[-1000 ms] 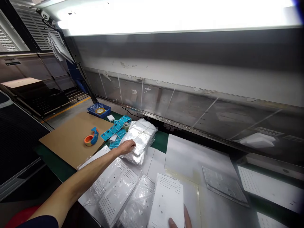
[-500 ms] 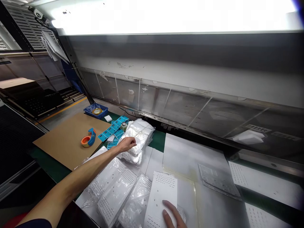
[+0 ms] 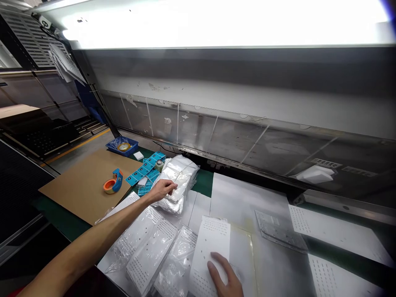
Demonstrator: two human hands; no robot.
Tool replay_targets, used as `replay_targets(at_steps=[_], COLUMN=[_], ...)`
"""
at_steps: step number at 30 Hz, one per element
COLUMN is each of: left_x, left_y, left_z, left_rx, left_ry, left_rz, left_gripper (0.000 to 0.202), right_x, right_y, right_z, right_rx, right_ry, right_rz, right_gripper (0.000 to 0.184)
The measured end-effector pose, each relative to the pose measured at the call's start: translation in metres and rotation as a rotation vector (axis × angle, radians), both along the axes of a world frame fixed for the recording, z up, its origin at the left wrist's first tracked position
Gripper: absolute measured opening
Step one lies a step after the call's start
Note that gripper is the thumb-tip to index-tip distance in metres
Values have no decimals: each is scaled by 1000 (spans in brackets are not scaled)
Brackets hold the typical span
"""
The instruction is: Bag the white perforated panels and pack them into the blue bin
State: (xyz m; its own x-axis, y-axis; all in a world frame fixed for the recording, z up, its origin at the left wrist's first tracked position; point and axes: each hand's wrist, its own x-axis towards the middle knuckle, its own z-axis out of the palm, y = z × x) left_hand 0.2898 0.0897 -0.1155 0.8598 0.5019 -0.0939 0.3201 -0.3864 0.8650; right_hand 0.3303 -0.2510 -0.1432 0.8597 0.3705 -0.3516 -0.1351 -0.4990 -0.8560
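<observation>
The left hand [image 3: 161,190] reaches across the table [image 3: 202,181], and its grip is partly closed. Its fingers [image 3: 170,186] curve down onto a bundle of clear plastic bags [image 3: 178,181], with the tips on the near side of the pile. (Whether they have actually pinched a bag, I cannot tell from this view.) The right hand [image 3: 223,274] lies low in the view, its grip open and its fingers spread flat on a white perforated panel [image 3: 210,243], which it has not closed around.

That panel rests on a pale sheet [image 3: 241,258] with a yellowed edge. To its left, just beside it, lies a clear bag [image 3: 175,266], and next to that are 2 white perforated panels in clear bags [image 3: 151,243], partly beneath the left forearm [image 3: 102,231]. Farther right, a bagged panel [image 3: 280,231] lies on a large white sheet [image 3: 247,202], and a bare perforated panel [image 3: 334,233] lies beyond it.

Past the bundle are strips of blue labels [image 3: 142,173], touching a small white-capped roll [image 3: 159,166]. To their left, a sheet of brown cardboard [image 3: 83,185] carries an orange-and-blue tape dispenser [image 3: 113,182]. At the far end, a blue plastic crate [image 3: 123,146] holds a roll of tape [image 3: 124,147], with a small white block [image 3: 138,155] just beside it.
</observation>
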Motion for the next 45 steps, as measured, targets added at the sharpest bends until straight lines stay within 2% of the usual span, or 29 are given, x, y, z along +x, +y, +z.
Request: replay_targets(at_steps=[4,7,11,14,17,20,24,28,31,34,37,39,42,45], left_x=[1,1,4,8,8,3,-1,6,6,-15,-52,-74,-85,-71], left_y=[-9,-7,1,4,9,22,36,30,25,25,18,1,-48,-112], left_z=[-15,-31,-40,-35,-18,3,23,41,72,114,144,146,127,95], left_rx=[-20,-46,-126,-188,-226,-251,-278,-319,-338,-338,-310,-246,-170,-325], left_ry=[35,60,29,-40,-163,-321,-484,-576,-667,-772,-835,-775,-594,-456], left_rz=[32,73,204,292,347,418,516,508,487,498,525,538,426,236], left_gripper=[41,38,38,33,33,36,38,39,37,34,30,27,26,30], right_x=[9,17,24,28,31,35,49,66,70,67,64,63,56,32], right_y=[34,57,88,114,133,138,138,166,199,218,203,170,100,38], right_z=[32,41,30,15,1,-5,-3,-2,-7,-8,2,14,33,52], right_rx=[117,248,371,435,445,418,408,401,338,285,279,283,244,74], right_ry=[32,169,371,461,495,472,419,416,432,421,348,265,85,-260], right_rz=[76,111,173,227,260,259,271,315,327,315,310,301,224,150], right_gripper=[45,44,49,48,44,37,37,34,29,29,29,31,38,38])
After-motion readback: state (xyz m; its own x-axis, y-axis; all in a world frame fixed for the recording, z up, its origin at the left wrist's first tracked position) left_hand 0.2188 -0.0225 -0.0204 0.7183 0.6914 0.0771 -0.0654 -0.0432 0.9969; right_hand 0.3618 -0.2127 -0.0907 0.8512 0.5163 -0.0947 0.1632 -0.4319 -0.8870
